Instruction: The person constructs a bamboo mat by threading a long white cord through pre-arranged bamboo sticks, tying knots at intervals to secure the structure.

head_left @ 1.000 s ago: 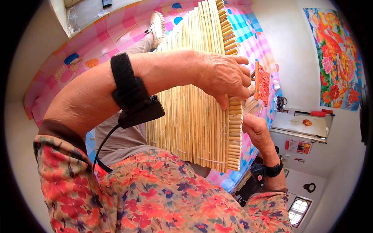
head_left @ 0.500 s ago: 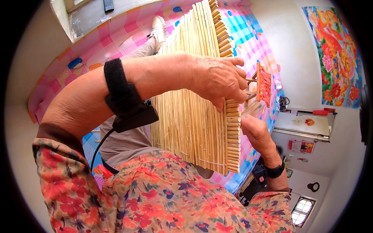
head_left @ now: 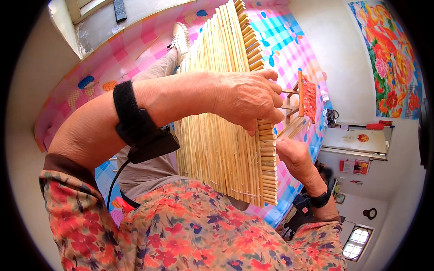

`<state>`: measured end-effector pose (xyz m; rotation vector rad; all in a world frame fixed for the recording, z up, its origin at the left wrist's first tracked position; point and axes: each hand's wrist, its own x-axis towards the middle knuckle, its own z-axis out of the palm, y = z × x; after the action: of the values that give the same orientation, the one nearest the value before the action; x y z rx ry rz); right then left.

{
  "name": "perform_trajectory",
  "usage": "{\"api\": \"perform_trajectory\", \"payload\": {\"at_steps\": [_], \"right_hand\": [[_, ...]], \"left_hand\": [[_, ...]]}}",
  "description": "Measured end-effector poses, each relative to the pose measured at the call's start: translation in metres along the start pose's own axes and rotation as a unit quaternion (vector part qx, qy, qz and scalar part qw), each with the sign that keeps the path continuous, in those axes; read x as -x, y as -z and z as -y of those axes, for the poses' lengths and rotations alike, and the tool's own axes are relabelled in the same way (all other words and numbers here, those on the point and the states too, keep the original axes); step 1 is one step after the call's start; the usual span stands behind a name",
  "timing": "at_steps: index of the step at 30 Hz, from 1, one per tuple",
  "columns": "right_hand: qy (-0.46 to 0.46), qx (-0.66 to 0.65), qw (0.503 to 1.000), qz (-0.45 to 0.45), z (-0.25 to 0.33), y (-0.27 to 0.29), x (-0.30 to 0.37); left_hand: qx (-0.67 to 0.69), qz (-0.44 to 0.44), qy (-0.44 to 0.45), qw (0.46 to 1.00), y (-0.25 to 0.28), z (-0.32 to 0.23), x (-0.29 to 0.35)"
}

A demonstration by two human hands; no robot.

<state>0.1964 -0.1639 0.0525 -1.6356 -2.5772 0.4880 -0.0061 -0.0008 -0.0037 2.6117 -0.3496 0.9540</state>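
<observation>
A thick mat of straw-coloured stalks (head_left: 219, 149), laid side by side and stitched with thin thread, leans across my lap. Round cut stalk ends line its right edge in a row. My left hand (head_left: 246, 97) reaches across the mat with its fingers bent over that edge, gripping it. Just below, my right hand (head_left: 296, 158) is at the same edge from outside, thumb by the stalk ends and fingers curled. What those fingers pinch is hidden. Both wrists carry black straps with small devices.
A pink and blue checked sheet (head_left: 131, 54) spreads beneath me. To the right are a small wooden stool with a red woven seat (head_left: 308, 99) and several loose stalks (head_left: 294, 128). A remote control (head_left: 120, 11) lies on the ledge at upper left. My outstretched shoe (head_left: 180, 40) is beside the mat.
The mat and both hands have shifted slightly left in view. My left hand has come a little lower along the edge; both hands keep their places by the stalk ends.
</observation>
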Motion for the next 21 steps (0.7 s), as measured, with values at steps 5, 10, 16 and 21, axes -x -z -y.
{"api": "perform_trajectory", "payload": {"at_steps": [5, 10, 16, 21], "right_hand": [[0.032, -0.007, 0.999, -0.032, 0.003, -0.004, -0.005], [0.064, 0.018, 0.997, -0.027, 0.002, -0.003, -0.008], [0.073, 0.026, 0.997, -0.025, 0.002, 0.001, -0.01], [0.082, 0.009, 0.996, -0.025, 0.001, 0.001, -0.012]], "left_hand": [[0.004, 0.011, 0.009, 1.0, 0.007, -0.006, 0.005], [0.005, 0.008, 0.016, 1.0, 0.008, -0.008, 0.007], [-0.002, -0.007, 0.003, 1.0, 0.007, -0.007, 0.007], [0.004, 0.002, 0.003, 1.0, 0.005, -0.007, 0.006]]}}
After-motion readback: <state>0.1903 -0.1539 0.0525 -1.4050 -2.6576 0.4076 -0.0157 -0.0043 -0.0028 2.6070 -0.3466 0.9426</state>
